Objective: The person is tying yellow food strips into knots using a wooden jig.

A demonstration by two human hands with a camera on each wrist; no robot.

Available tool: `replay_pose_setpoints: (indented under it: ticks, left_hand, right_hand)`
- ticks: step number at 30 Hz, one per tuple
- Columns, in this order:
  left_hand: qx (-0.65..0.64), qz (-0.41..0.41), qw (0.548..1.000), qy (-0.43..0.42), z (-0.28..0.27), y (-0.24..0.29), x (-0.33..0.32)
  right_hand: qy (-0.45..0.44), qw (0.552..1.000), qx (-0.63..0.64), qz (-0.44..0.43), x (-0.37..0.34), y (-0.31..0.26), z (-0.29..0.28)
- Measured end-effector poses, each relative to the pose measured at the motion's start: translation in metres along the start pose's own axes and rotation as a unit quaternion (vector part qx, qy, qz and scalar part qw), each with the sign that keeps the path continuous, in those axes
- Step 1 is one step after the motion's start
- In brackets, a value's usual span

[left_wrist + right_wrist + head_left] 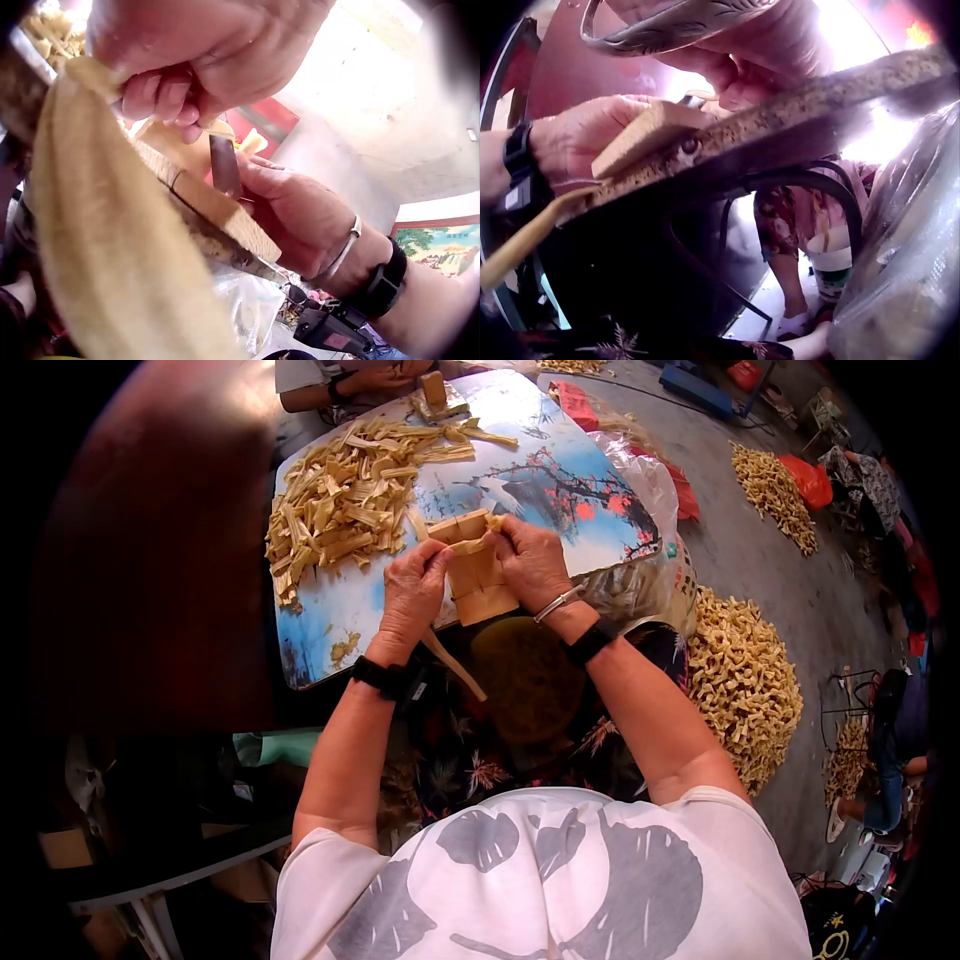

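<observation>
Over the table's near edge, my left hand (412, 590) pinches a pale yellow, ribbed dried strip (455, 665) whose long tail hangs below the hand. In the left wrist view the strip (112, 217) looms large and blurred in front. My right hand (535, 565) has its thumb and fingers closed on the strip's other end, above a wooden block (482, 588) on the table edge. A thin dark metal plate (225, 165) stands against the block between the hands. From the right wrist view, the block (649, 139) juts over the table edge, and the left hand is beside it.
A heap of loose strips (345, 500) covers the left of the painted tabletop (470, 485). Another person's hands (375, 380) are across the table. A clear plastic bag (640, 585) hangs at the right edge. Piles of small knotted pieces (745, 685) lie on the floor to the right.
</observation>
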State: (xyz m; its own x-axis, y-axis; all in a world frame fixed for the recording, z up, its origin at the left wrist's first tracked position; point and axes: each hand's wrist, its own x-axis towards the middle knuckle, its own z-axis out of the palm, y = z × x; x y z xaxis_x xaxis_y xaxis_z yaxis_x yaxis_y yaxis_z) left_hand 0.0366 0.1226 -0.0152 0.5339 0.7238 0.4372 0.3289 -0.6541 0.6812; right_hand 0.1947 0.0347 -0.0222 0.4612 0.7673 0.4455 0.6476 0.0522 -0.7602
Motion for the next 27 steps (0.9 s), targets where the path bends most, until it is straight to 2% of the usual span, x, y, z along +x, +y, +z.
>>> replay_pose_setpoints:
  ticks: [2,5,6,8,11,12,13,15,16,17,19,20,21,23,24,25,26,27]
  left_hand:
    - [0.000,-0.030,1.000,0.008,0.009,-0.005,-0.005]
    - [-0.038,-0.091,0.995,0.011,0.004,-0.013,-0.007]
    - [-0.115,-0.143,0.983,-0.007,-0.001,-0.015,-0.009]
    - [-0.263,-0.243,0.932,-0.044,-0.014,-0.009,-0.016]
    - [-0.495,-0.300,0.813,-0.069,-0.028,0.020,-0.036]
    - [-0.520,-0.303,0.795,-0.074,-0.028,0.029,-0.046]
    - [-0.526,-0.293,0.795,-0.075,-0.023,0.035,-0.056]
    - [-0.519,-0.278,0.806,-0.067,-0.009,0.049,-0.078]
    - [-0.488,-0.273,0.827,-0.052,0.001,0.054,-0.090]
    - [-0.442,-0.229,0.866,-0.036,0.008,0.067,-0.099]
    - [-0.259,-0.076,0.963,-0.018,0.019,0.083,-0.115]
    - [-0.186,-0.059,0.981,-0.005,0.023,0.090,-0.124]
    - [-0.179,-0.029,0.983,0.011,0.030,0.088,-0.130]
    - [-0.063,0.027,0.996,0.062,0.021,0.091,-0.137]
    - [-0.120,-0.079,0.989,0.029,0.015,0.082,-0.146]
    - [-0.176,-0.186,0.967,-0.004,0.008,0.075,-0.154]
    - [-0.275,-0.322,0.904,-0.054,0.004,0.071,-0.161]
    - [-0.400,-0.429,0.802,-0.113,0.001,0.065,-0.164]
  right_hand:
    - [-0.012,0.995,-0.090,-0.029,-0.001,0.009,0.007]
    - [-0.018,0.996,-0.078,-0.030,-0.002,0.015,0.004]
    - [-0.031,0.998,-0.058,-0.023,-0.004,0.016,0.000]
    - [-0.056,0.998,-0.018,-0.008,-0.008,0.013,-0.015]
    - [-0.135,0.987,0.052,0.066,-0.037,-0.009,-0.054]
    - [-0.152,0.979,0.090,0.100,-0.051,-0.006,-0.057]
    - [-0.146,0.982,0.078,0.094,-0.061,-0.013,-0.059]
    - [-0.129,0.987,0.049,0.084,-0.080,-0.029,-0.069]
    - [-0.105,0.988,0.079,0.078,-0.089,-0.034,-0.065]
    - [-0.124,0.982,0.087,0.111,-0.095,-0.045,-0.064]
    - [-0.043,0.993,0.108,0.030,-0.110,-0.043,-0.042]
    - [-0.043,0.982,0.150,0.109,-0.117,-0.044,-0.036]
    - [-0.048,0.975,0.166,0.141,-0.119,-0.042,-0.037]
    - [-0.060,0.957,0.197,0.205,-0.119,-0.045,-0.046]
    - [-0.075,0.931,0.256,0.248,-0.121,-0.049,-0.055]
    - [-0.067,0.937,0.253,0.230,-0.125,-0.052,-0.059]
    - [-0.060,0.943,0.251,0.211,-0.130,-0.055,-0.061]
    - [-0.054,0.948,0.248,0.192,-0.136,-0.056,-0.062]
